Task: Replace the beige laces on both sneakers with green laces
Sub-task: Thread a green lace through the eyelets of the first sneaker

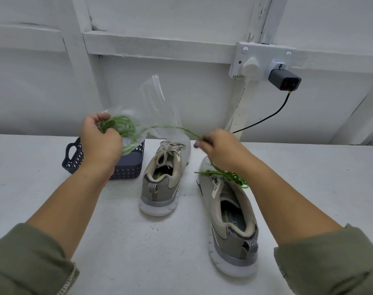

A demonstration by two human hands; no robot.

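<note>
The person holds both hands above a white desk (117,241). The left hand (100,139) has its fingers curled around a loose bundle of green laces (122,126), and it holds this bundle just above a dark basket (128,170) with small holes in its walls. A clear plastic bag (158,103) stands up behind the bundle, right against the hand.

One green strand (172,127) runs from the bundle across to the right hand (220,149), which pinches it between the fingertips. Below this hand the strand goes down and makes several green loops (232,177) over the front part of the near sneaker (230,226). Whether the loops touch the shoe cannot be told.

The near sneaker lies on the right side of the desk, with its heel toward the person and its tongue pulled up. The other sneaker (160,188) stands in the middle, just beside the basket, also with its heel toward the person. Its beige laces (170,149) are threaded and tied.

On the wall behind there is a double socket (264,54) with a white plug (249,69) and a grey charger (284,79). A black cable (264,121) hangs from the charger and goes down behind the desk. Both forearms are bare, with olive sleeves pushed up.
</note>
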